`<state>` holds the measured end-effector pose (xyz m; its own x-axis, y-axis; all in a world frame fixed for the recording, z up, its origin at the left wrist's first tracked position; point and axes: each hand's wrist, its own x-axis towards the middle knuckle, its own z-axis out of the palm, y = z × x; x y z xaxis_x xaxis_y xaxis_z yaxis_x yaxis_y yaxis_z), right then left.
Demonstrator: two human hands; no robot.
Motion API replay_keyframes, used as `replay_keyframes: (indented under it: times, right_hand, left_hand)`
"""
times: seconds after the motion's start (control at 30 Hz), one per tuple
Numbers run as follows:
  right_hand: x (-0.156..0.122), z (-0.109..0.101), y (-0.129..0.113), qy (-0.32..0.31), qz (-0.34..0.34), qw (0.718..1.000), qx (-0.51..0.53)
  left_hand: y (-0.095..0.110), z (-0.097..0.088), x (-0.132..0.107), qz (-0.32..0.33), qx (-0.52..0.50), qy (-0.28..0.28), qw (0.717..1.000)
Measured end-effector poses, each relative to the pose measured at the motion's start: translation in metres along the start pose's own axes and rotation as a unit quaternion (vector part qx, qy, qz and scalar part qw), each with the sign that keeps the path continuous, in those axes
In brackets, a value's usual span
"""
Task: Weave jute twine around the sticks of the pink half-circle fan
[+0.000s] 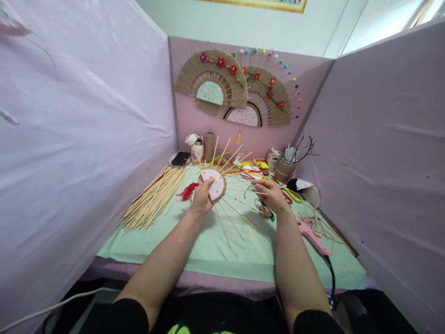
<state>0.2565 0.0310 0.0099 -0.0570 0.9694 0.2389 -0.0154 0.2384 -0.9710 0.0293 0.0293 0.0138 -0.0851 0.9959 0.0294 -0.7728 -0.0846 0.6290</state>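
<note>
My left hand grips a small half-round fan by its straight edge, thumb on the white, red-dotted face. Brown cord rims its curve, and thin wooden sticks spread out from it. A red tassel hangs at the left of that hand. To the fan's right, my right hand is closed, fingertips pinched among the stick ends. It pinches a thin strand or stick; which of the two, I cannot tell. Just below lies a small ball of brown twine, partly hidden by the hand.
Loose wooden sticks are heaped at left. A pink glue gun and yellow-handled scissors lie at right. Behind are a phone, a jar and a pot of twigs. Finished fans hang on the back panel.
</note>
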Motion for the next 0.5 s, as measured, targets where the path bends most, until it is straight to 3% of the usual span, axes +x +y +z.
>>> replay_keyframes:
  times: [0.07,0.17,0.23,0.5]
  right_hand:
    - [-0.004,0.014,0.0,-0.062,0.038,0.995,-0.068]
    - [-0.01,0.037,-0.002,-0.205,0.062,0.967,-0.138]
    - [-0.012,0.047,-0.002,-0.247,0.059,0.956,-0.149]
    - [-0.007,0.044,0.007,-0.21,0.069,0.966,-0.136]
  left_hand:
    - [0.001,0.0,0.002,0.002,-0.011,0.018,1.0]
    - [0.002,-0.001,0.004,-0.003,-0.031,0.03,0.999]
    - [0.001,-0.001,0.005,-0.021,-0.038,0.024,0.999]
    - [0.002,0.001,0.002,-0.118,-0.071,-0.012,0.99]
